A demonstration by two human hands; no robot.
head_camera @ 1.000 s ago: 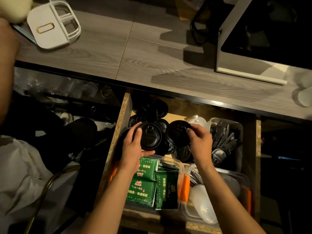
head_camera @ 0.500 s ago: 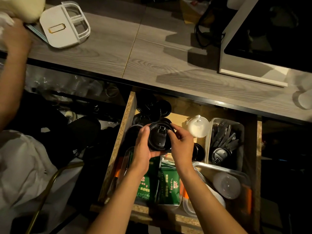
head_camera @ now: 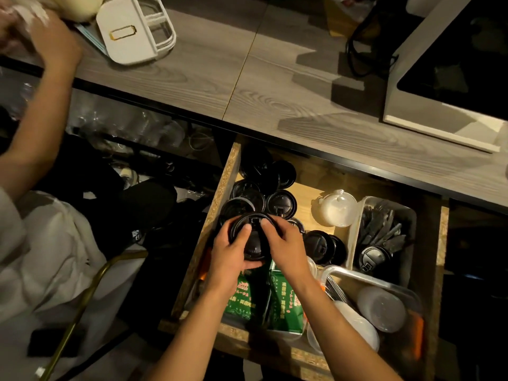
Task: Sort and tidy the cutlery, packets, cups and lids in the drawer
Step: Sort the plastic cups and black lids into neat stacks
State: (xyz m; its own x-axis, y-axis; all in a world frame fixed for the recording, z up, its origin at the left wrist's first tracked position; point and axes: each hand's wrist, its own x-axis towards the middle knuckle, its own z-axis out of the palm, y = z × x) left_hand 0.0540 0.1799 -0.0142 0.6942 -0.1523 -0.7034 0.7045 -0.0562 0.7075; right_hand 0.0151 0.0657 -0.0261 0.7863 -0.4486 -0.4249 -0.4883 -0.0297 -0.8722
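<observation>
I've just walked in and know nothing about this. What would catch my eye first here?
First, two bare hands over the open drawer: the left hand and right hand together grip a stack of black cup lids. More black lids crowd the drawer's far left corner, green packets lie near the front, and a clear tub of black cutlery sits at the right.

Two bare forearms, no sleeves, hands [head_camera: 258, 243] without rings

Single head cam, wide-angle, looks steeply down and forward over open drawer [head_camera: 220, 215]. Close range: forearms enter from bottom edge, countertop [head_camera: 275, 86] spans top. Edges bowed by lens. No second view, nothing shared.
</observation>
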